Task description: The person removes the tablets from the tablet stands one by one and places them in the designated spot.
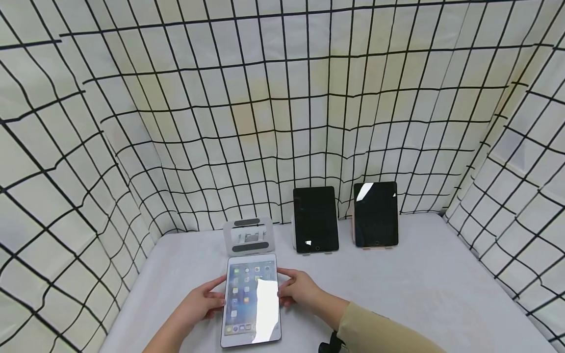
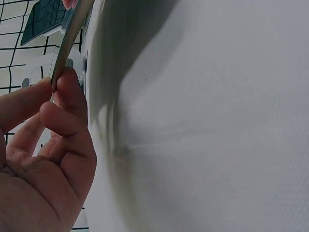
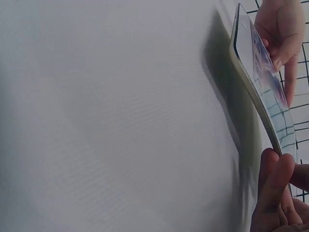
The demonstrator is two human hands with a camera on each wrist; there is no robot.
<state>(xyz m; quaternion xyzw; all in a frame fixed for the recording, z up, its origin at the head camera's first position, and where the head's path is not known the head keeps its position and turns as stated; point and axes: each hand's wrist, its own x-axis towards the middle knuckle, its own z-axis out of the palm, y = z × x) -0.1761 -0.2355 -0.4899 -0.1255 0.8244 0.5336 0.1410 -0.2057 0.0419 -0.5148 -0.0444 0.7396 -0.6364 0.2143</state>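
Observation:
A white-framed tablet [image 1: 240, 296] with a lit home screen of app icons is held between both hands, its screen facing up. My left hand [image 1: 199, 305] grips its left edge, thumb and fingers pinching the thin side in the left wrist view. On the opposite edge my right hand [image 1: 300, 289] pinches it, the index finger stretched along the side near the top. Shadow shows beneath the tablet [image 3: 260, 92] in the right wrist view, where its near end stands above the white surface. Just beyond its top edge stands a white tablet stand [image 1: 249, 237] with grey pads.
Two dark tablets lean on stands farther back: a black tablet [image 1: 315, 219] in the middle and another black tablet [image 1: 375, 214] to its right, on a pinkish stand. The white-covered table [image 1: 419, 284] meets walls of white cloth with a black grid [image 1: 309, 108].

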